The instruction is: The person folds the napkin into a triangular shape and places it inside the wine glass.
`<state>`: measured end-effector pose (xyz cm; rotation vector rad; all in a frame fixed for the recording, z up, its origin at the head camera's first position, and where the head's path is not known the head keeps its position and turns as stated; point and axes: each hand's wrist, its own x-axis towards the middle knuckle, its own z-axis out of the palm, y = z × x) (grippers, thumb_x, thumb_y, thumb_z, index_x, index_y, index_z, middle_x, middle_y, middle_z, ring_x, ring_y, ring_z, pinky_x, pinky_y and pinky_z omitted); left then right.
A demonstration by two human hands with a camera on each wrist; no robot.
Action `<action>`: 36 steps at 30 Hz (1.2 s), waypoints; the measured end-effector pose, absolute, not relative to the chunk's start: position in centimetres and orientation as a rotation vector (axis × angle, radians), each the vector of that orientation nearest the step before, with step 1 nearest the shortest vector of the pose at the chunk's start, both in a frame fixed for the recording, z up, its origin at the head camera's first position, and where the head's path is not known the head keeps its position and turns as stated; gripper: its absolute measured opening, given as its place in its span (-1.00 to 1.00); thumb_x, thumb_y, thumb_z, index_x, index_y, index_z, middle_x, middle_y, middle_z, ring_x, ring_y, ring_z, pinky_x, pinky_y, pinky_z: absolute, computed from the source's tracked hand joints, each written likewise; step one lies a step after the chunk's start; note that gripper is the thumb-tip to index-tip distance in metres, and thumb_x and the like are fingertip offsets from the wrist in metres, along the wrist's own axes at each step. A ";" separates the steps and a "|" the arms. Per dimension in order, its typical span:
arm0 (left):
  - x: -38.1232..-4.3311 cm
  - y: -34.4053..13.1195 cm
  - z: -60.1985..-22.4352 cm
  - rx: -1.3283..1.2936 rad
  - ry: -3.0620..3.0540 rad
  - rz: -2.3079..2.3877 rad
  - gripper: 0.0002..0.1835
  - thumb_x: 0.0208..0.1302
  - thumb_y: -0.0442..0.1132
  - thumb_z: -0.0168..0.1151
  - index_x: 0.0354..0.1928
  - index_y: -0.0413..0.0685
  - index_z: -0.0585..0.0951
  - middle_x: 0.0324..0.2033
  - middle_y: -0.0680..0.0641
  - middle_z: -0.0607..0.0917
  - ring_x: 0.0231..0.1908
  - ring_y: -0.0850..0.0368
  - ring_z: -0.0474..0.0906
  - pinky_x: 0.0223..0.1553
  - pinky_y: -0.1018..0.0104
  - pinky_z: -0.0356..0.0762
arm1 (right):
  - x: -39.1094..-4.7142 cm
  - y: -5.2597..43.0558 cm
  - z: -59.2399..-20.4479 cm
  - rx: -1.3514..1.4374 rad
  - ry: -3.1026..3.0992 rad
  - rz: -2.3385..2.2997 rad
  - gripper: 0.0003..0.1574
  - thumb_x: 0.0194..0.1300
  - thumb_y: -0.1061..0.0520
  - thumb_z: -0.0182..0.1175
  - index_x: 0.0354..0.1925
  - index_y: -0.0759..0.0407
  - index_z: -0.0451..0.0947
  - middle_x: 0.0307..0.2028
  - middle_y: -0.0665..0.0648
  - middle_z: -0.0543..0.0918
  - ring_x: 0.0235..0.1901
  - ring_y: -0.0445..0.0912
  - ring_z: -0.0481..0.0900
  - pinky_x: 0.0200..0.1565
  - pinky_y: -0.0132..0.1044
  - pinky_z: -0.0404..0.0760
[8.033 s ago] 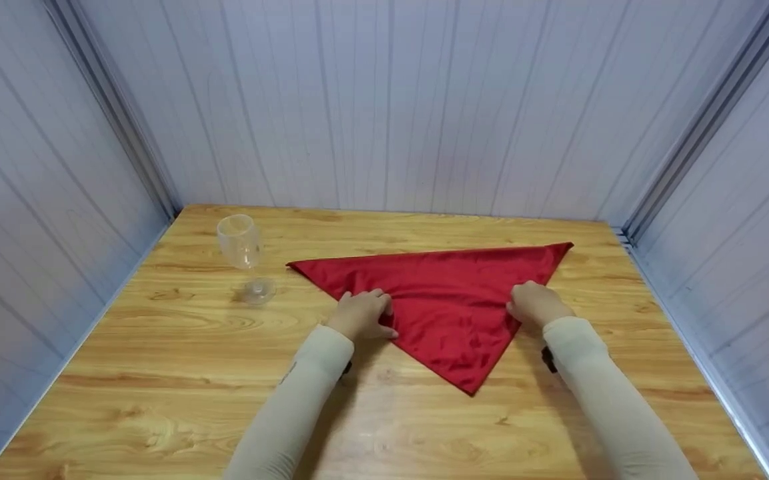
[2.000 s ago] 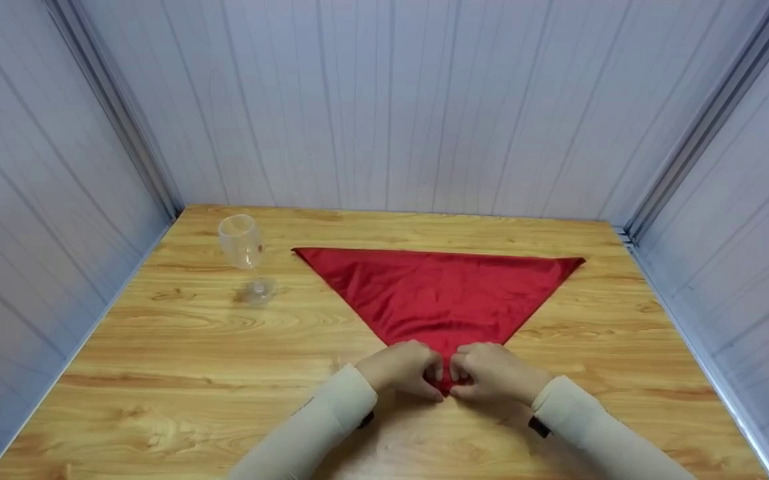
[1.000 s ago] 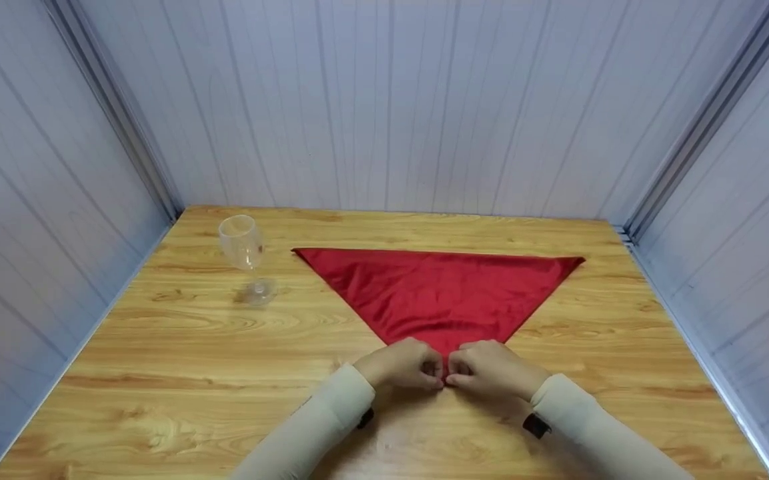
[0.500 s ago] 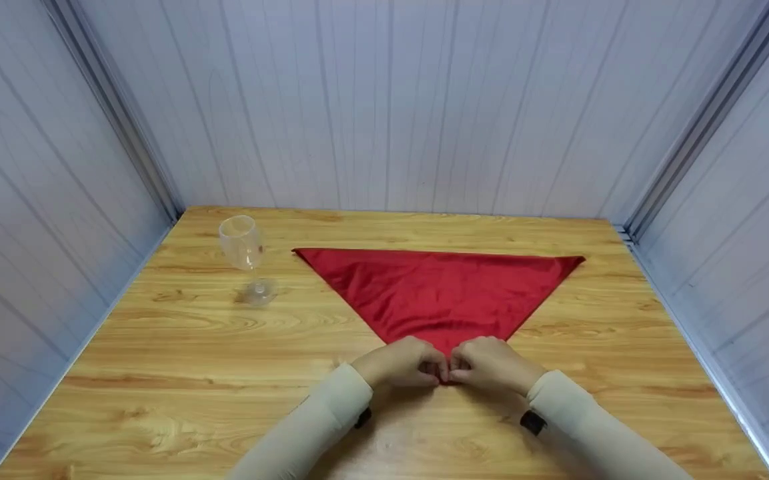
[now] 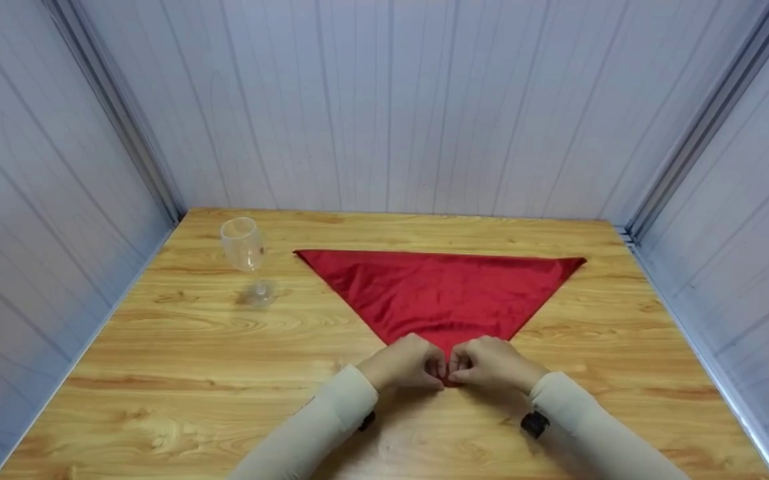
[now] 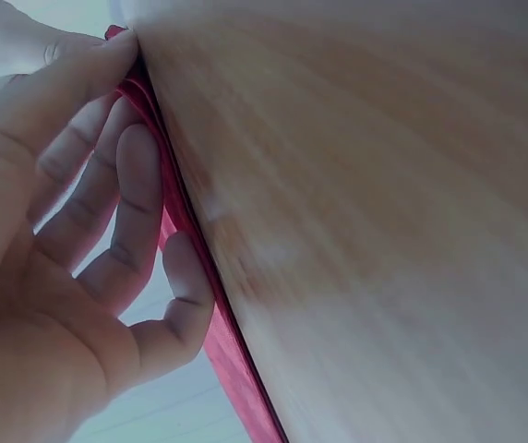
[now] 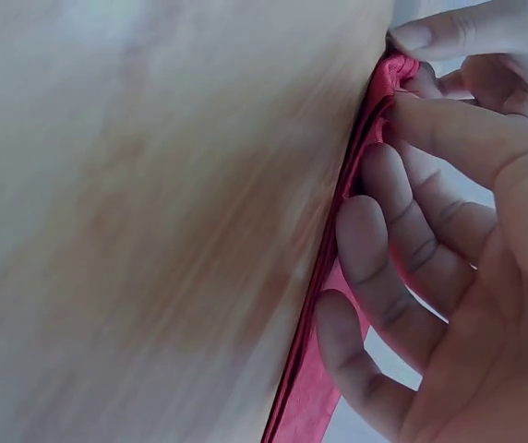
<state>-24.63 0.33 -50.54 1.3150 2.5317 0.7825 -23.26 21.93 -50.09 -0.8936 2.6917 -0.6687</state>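
A red satin napkin [image 5: 447,293], folded into a triangle, lies on the wooden table with its long edge away from me and its point toward me. Both hands meet at that near point. The left hand [image 5: 407,363] pinches it from the left, fingers curled; in the left wrist view, its thumb and fingers [image 6: 137,175] are at the layered red edge. From the other side the right hand [image 5: 494,363] pinches the same corner, and the right wrist view shows the napkin bunched [image 7: 395,74] there. The very tip is mostly hidden by the fingers.
A clear wine glass [image 5: 243,247] stands upright at the back left, apart from the napkin. Pale panels enclose the wooden table [image 5: 177,373] at the back and on both sides. A dark wrist camera [image 5: 535,423] sits under the right sleeve.
Eight seconds ago the hands held the napkin's two sloping sides and its point lay farther right. Since then they have come together at the point, whose end has been tucked in slightly.
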 end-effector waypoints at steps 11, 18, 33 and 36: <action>-25.1 0.3 -50.6 1.238 2.569 0.711 -0.94 0.20 -0.26 0.40 -0.43 -0.01 0.74 -0.58 0.21 0.61 -0.53 0.45 0.42 -0.42 0.61 0.37 | -23.3 22.3 -49.7 -0.978 2.583 -0.696 -0.80 0.20 -0.08 0.45 -0.26 -0.10 0.66 -0.45 -0.25 0.60 -0.41 -0.31 0.55 -0.31 -0.31 0.54; -25.4 0.3 -50.5 1.097 2.562 0.714 -0.86 0.30 -0.19 0.32 -0.41 -0.02 0.73 -0.56 0.22 0.60 -0.47 0.40 0.47 -0.35 0.54 0.43 | -23.4 22.4 -50.3 -1.050 2.664 -0.684 -0.95 0.36 -0.03 0.32 -0.26 -0.13 0.67 -0.43 -0.31 0.57 -0.42 -0.32 0.48 -0.32 -0.33 0.49; -25.7 0.3 -50.7 0.986 2.603 0.762 -0.79 0.36 -0.14 0.29 -0.45 0.01 0.67 -0.64 0.21 0.48 -0.56 0.36 0.34 -0.43 0.49 0.37 | -25.3 22.2 -50.2 -0.969 2.492 -0.683 -0.76 0.51 0.01 0.10 -0.33 -0.01 0.58 -0.46 -0.19 0.49 -0.41 -0.28 0.42 -0.27 -0.29 0.44; -25.6 0.4 -50.7 0.964 2.623 0.745 -0.76 0.35 -0.13 0.29 -0.50 0.03 0.61 -0.67 0.20 0.43 -0.57 0.34 0.32 -0.44 0.47 0.34 | -25.6 22.0 -50.2 -0.922 2.480 -0.651 -0.71 0.50 -0.01 0.10 -0.42 -0.02 0.52 -0.54 -0.18 0.42 -0.49 -0.27 0.37 -0.34 -0.30 0.41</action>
